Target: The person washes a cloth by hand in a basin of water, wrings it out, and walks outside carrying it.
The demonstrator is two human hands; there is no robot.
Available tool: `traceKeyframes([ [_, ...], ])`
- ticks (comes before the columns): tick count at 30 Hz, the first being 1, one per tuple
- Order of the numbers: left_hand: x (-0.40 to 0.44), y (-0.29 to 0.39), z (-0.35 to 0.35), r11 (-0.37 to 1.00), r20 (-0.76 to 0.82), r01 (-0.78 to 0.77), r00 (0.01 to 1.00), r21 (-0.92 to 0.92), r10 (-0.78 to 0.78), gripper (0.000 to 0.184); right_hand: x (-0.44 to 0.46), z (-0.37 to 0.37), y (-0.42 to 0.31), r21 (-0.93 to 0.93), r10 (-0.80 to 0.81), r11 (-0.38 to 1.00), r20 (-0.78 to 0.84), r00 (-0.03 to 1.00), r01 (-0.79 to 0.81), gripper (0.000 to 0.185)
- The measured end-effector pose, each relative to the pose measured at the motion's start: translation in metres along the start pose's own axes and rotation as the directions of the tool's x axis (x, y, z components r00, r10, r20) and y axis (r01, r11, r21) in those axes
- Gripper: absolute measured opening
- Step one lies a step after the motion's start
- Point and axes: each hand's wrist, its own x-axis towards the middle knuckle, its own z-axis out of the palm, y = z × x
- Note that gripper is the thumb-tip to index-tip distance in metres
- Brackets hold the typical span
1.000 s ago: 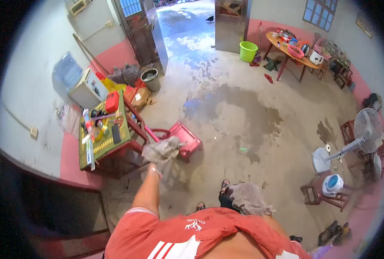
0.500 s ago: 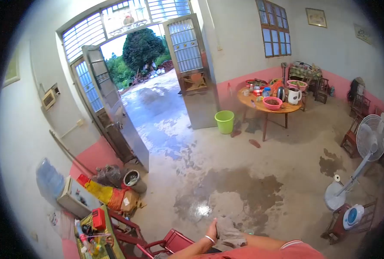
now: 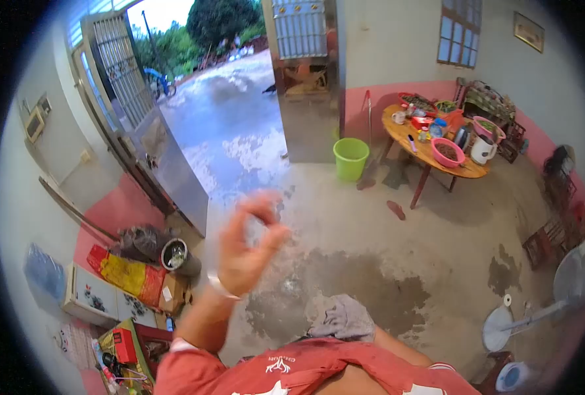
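Note:
My left hand [image 3: 248, 247] is raised in front of me, a bracelet on its wrist, the fingers curved and apart with nothing between them. Below it and to the right, a crumpled grey cloth [image 3: 344, 318] hangs close to the front of my red shirt [image 3: 305, 368]. My right forearm [image 3: 401, 345] runs to that cloth, which hides my right hand. Beneath the cloth lies a dark wet patch [image 3: 378, 289] on the concrete floor.
A round wooden table [image 3: 431, 148] with bowls and a kettle stands at the right, a green bucket [image 3: 351, 159] beside it. Open metal doors [image 3: 164, 158] are ahead. A fan [image 3: 500, 328] stands at lower right, a bin [image 3: 179, 257] and small cabinet [image 3: 95, 289] at left.
My left hand has left the cloth and risen up and to the left. The cloth stays near my body on the right side. The view has tilted and turned.

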Motion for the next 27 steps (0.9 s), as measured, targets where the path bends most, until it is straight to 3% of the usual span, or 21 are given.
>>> traceKeyframes([
  [1,0.027,0.011,-0.016,0.989,-0.225,-0.150,0.963,0.006,0.148,0.033,0.006,0.003,-0.022,-0.239,-0.037,0.971,-0.040,0.999,0.027,0.047],
  [2,0.044,0.007,-0.046,0.950,-0.262,-0.295,0.929,-0.105,0.260,0.032,0.075,-0.100,0.039,-0.824,-0.507,0.363,0.216,0.834,0.435,0.053],
  [3,0.063,0.002,-0.071,0.873,-0.316,-0.442,0.874,-0.205,0.368,0.034,0.085,-0.107,0.031,-0.822,-0.488,0.383,0.206,0.848,0.420,0.053],
  [4,0.099,0.017,-0.044,0.721,-0.637,-0.689,0.524,0.073,0.565,0.047,0.098,-0.112,0.015,-0.168,-0.338,0.919,0.133,0.932,0.357,0.054],
  [5,0.116,0.020,-0.046,0.678,-0.657,-0.726,0.458,0.112,0.599,0.047,0.113,-0.117,-0.005,0.599,-0.174,0.801,0.196,0.965,0.023,0.056],
  [6,0.133,0.022,-0.092,0.659,0.031,-0.678,0.689,-0.325,0.724,0.068,0.127,-0.108,-0.037,0.610,-0.185,0.769,0.497,0.848,-0.190,0.057],
  [7,0.142,0.017,-0.077,0.634,-0.147,-0.741,0.668,-0.221,0.729,0.071,0.133,-0.099,-0.065,0.582,-0.172,0.802,0.442,0.880,-0.136,0.057],
  [8,0.157,0.007,-0.065,0.627,-0.179,-0.767,0.641,-0.135,0.746,0.070,0.141,-0.089,-0.096,0.508,-0.129,0.859,0.348,0.929,-0.071,0.057],
  [11,0.195,-0.036,-0.036,0.629,-0.178,-0.777,0.624,-0.031,0.761,0.067,0.167,-0.068,-0.195,0.249,-0.018,0.968,0.221,0.975,-0.039,0.057],
  [15,0.251,-0.080,-0.020,0.671,-0.158,-0.733,0.653,0.114,0.740,0.062,0.213,-0.059,-0.321,-0.086,0.088,0.993,0.144,0.986,-0.076,0.057],
  [16,0.263,-0.089,-0.018,0.675,-0.159,-0.721,0.656,0.160,0.738,0.061,0.265,-0.118,-0.310,-0.536,-0.048,0.827,0.230,0.972,0.168,0.053],
  [18,0.290,-0.108,-0.022,0.696,-0.131,-0.680,0.687,0.231,0.715,0.059,0.292,-0.126,-0.343,-0.706,-0.100,0.671,0.213,0.972,0.224,0.048],
  [20,0.311,-0.130,-0.026,0.680,-0.132,-0.666,0.678,0.307,0.723,0.057,0.351,-0.177,-0.351,-0.909,-0.220,0.280,0.253,0.942,0.309,0.046],
  [21,0.322,-0.141,-0.032,0.679,-0.126,-0.654,0.683,0.334,0.720,0.056,0.408,-0.265,-0.312,-0.953,-0.253,0.111,0.247,0.935,0.282,0.046],
  [23,0.345,-0.166,-0.043,0.647,-0.107,-0.656,0.665,0.388,0.739,0.054,0.371,-0.112,-0.416,-0.872,-0.264,-0.079,0.485,0.834,0.482,0.044],
  [24,0.355,-0.180,-0.052,0.621,-0.094,-0.670,0.645,0.407,0.758,0.053,0.363,-0.068,-0.445,-0.796,-0.289,-0.163,0.604,0.743,0.583,0.043],
  [25,0.366,-0.193,-0.061,0.593,-0.079,-0.690,0.623,0.415,0.779,0.052,0.345,-0.023,-0.477,-0.653,-0.312,-0.244,0.753,0.579,0.717,0.043],
  [26,0.379,-0.206,-0.071,0.559,-0.063,-0.717,0.590,0.418,0.805,0.051,0.362,-0.027,-0.477,-0.832,-0.357,-0.218,0.555,0.752,0.511,0.027],
  [27,0.392,-0.224,-0.080,0.540,-0.065,-0.731,0.569,0.418,0.820,0.050,0.371,-0.029,-0.485,-0.894,-0.318,-0.150,0.447,0.836,0.422,0.027],
])
